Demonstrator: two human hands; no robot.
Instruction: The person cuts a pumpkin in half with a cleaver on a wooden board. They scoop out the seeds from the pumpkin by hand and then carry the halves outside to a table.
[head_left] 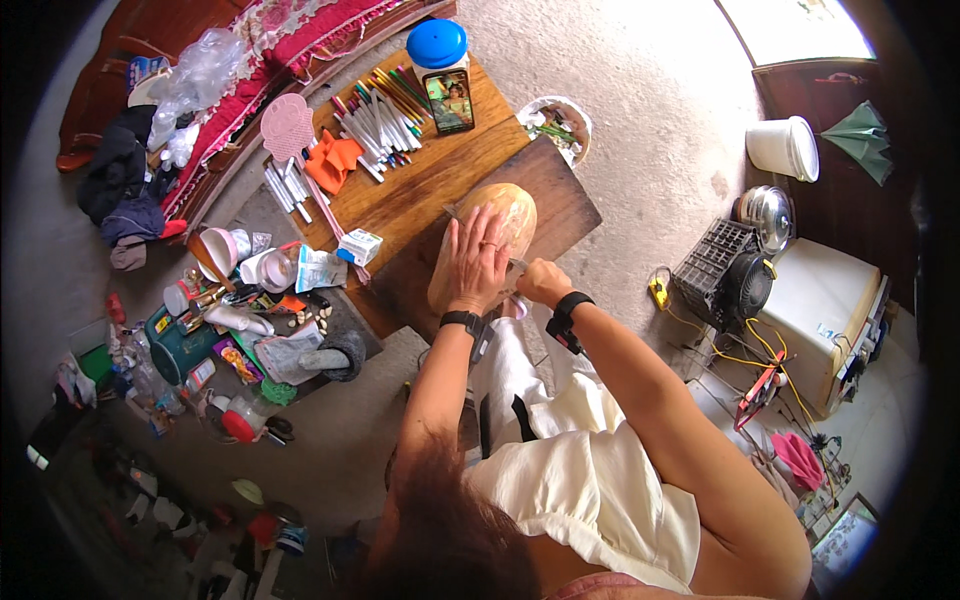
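A large, oblong, yellow-orange squash (516, 207) lies on a dark wooden board (566, 190). My left hand (477, 255) rests flat over the squash, its fingers stretched out and slightly apart. My right hand (544, 283) is closed in a fist at the near right side of the squash, around the handle of a knife (518, 265). The blade appears to run across the squash beneath my left hand, with a dark tip showing past the fingers on the far side. Most of the blade is hidden, so how deep it sits cannot be told.
On the wooden table (500, 110) stand a blue-lidded container (437, 46) and a phone (450, 101), beside many markers (375, 130) and an orange cloth (333, 160). A waste bin (558, 128) sits beyond the board. Left lies clutter with a stone mortar (345, 356); right, a black fan (749, 284).
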